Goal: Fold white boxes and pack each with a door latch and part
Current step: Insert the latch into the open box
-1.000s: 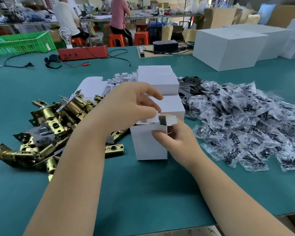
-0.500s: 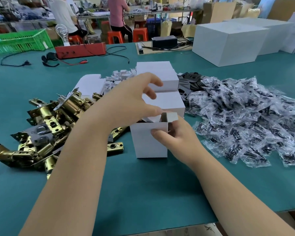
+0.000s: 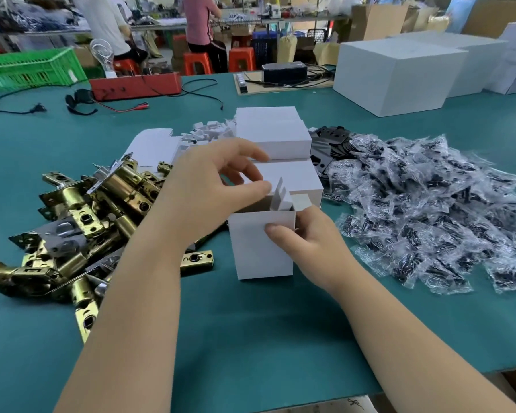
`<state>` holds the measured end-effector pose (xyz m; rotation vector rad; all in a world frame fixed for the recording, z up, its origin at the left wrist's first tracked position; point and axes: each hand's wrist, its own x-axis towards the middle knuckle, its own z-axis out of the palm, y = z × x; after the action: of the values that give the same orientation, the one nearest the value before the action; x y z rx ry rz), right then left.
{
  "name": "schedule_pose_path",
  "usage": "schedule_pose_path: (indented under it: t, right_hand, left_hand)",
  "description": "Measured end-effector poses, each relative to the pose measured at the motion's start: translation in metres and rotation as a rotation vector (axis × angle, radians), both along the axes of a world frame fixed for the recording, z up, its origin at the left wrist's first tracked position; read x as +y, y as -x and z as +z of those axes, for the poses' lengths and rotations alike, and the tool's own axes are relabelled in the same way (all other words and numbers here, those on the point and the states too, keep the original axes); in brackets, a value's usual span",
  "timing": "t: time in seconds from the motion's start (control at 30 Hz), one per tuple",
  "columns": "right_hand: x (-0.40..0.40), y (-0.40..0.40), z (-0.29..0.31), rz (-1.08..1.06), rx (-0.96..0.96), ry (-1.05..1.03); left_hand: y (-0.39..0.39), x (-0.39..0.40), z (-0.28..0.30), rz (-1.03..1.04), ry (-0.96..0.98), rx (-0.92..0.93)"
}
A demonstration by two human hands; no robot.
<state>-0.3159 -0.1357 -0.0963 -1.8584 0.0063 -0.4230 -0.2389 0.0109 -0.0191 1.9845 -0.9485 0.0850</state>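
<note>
Your right hand (image 3: 307, 242) grips the small white box (image 3: 262, 248) that stands upright on the green table (image 3: 251, 338), thumb pressed on its near face and fingers curled round its right side. Your left hand (image 3: 209, 189) reaches over the open top and pinches one of the upright flaps (image 3: 279, 195) between thumb and fingers. What lies inside the box is hidden by your left hand and the flaps, so you cannot tell its contents.

Just behind your grip sit two closed white boxes (image 3: 280, 144), one beyond the other; their contents are not visible. Beyond your left hand lie flat unfolded box blanks (image 3: 155, 144).

To the left of the held box, under and past your left forearm, is the heap of brass door latches (image 3: 81, 222); one latch lies just beside the box's left bottom edge. To the right of your right hand spreads the pile of small clear bags (image 3: 435, 210) holding dark parts, with loose black plates (image 3: 331, 141) behind it.
</note>
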Motion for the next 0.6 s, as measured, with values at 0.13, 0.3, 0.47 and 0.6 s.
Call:
schedule_pose_path:
  t: [0.13,0.3,0.47,0.6]
  right_hand:
    - [0.0,-0.001,0.0,-0.014,-0.009,0.028]
    - [0.0,0.0,-0.002,-0.046,0.016,-0.003]
    - [0.001,0.001,-0.001,-0.066,0.04,0.019]
    - [-0.001,0.0,-0.001,-0.041,0.022,0.022]
  left_hand:
    - [0.002,-0.009,-0.011,-0.006,-0.093,-0.032]
    - [0.002,-0.014,-0.018,0.021,-0.12,0.026]
    - [-0.004,-0.015,-0.024,-0.027,-0.286,-0.002]
    - [-0.007,-0.013,-0.025,-0.057,-0.327,-0.082]
